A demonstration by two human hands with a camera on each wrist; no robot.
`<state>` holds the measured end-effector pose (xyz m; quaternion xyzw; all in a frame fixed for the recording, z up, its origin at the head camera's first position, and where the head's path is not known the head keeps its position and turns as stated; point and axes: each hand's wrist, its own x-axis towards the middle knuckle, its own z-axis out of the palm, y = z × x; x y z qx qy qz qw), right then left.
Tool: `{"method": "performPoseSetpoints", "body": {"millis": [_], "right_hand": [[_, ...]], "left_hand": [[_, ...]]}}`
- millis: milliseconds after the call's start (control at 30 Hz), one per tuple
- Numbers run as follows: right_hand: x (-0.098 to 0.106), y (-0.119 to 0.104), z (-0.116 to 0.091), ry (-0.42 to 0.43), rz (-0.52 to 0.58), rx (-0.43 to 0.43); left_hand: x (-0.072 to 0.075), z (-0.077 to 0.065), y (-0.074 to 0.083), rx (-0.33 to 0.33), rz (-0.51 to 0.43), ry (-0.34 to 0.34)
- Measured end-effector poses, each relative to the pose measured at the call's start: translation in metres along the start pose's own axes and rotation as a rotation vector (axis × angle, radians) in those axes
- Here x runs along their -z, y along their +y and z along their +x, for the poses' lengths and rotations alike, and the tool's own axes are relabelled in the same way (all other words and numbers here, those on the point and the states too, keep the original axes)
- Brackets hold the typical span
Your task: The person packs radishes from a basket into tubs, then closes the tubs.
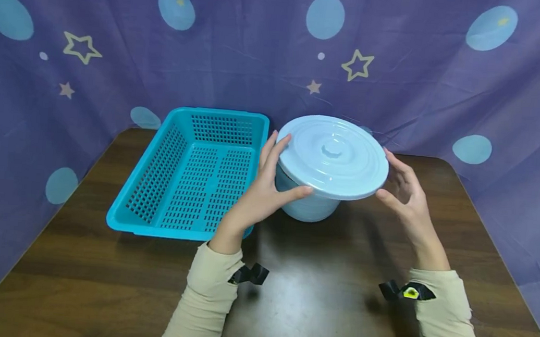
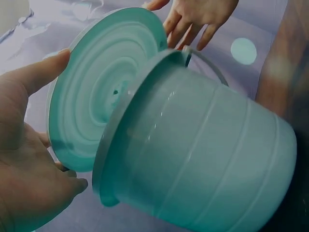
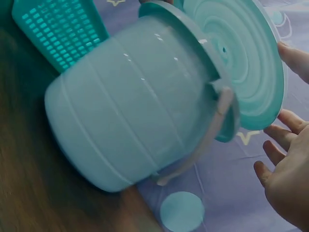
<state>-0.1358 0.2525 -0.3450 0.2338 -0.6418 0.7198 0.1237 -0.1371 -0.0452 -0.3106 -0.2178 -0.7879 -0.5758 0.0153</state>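
A round pale blue lid [image 1: 347, 168] with a small knob is held over a pale blue bucket [image 1: 311, 211]. My left hand [image 1: 265, 185] holds the lid's left edge, thumb at the near side and fingers farther back. On the opposite edge, my right hand [image 1: 408, 196] holds the lid between thumb and fingertips. The left wrist view shows the lid's ridged underside [image 2: 79, 104] tilted away from the bucket's rim, with a gap between them. In the right wrist view the bucket's handle [image 3: 205, 142] hangs down along its side. The bucket's inside is hidden.
A turquoise perforated basket [image 1: 129, 226] stands on the brown wooden table [image 1: 101, 292], left of the bucket and close to my left forearm. Behind the table hangs a purple curtain [image 1: 241, 41] with stars and dots.
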Motion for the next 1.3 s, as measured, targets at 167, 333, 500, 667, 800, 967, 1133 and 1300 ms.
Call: {"method": "performPoseSetpoints", "body": {"millis": [167, 333, 500, 667, 800, 967, 1133, 1300], "right_hand": [[-0.01, 0.012, 0.005, 0.003, -0.046, -0.045], [-0.014, 0.018, 0.006, 0.017, -0.02, -0.073], [-0.017, 0.022, 0.006, 0.001, 0.012, -0.119], [-0.023, 0.026, 0.005, 0.01, 0.004, -0.144], [-0.028, 0.031, 0.004, 0.015, -0.035, -0.155], [-0.029, 0.033, 0.005, 0.021, -0.081, -0.172], [-0.028, 0.034, 0.007, -0.004, -0.102, -0.201], [-0.025, 0.029, 0.007, -0.023, -0.146, -0.174]], "left_hand": [[0.008, 0.0, -0.007, 0.063, 0.02, 0.012], [0.013, 0.002, -0.008, 0.116, 0.078, -0.006], [0.016, 0.003, -0.009, 0.142, 0.136, -0.019], [0.021, 0.003, -0.013, 0.178, 0.161, -0.03], [0.026, 0.002, -0.016, 0.215, 0.166, -0.033], [0.027, 0.004, -0.019, 0.217, 0.173, -0.03], [0.028, 0.003, -0.019, 0.231, 0.2, -0.02], [0.029, -0.002, -0.013, 0.216, 0.256, -0.021]]}}
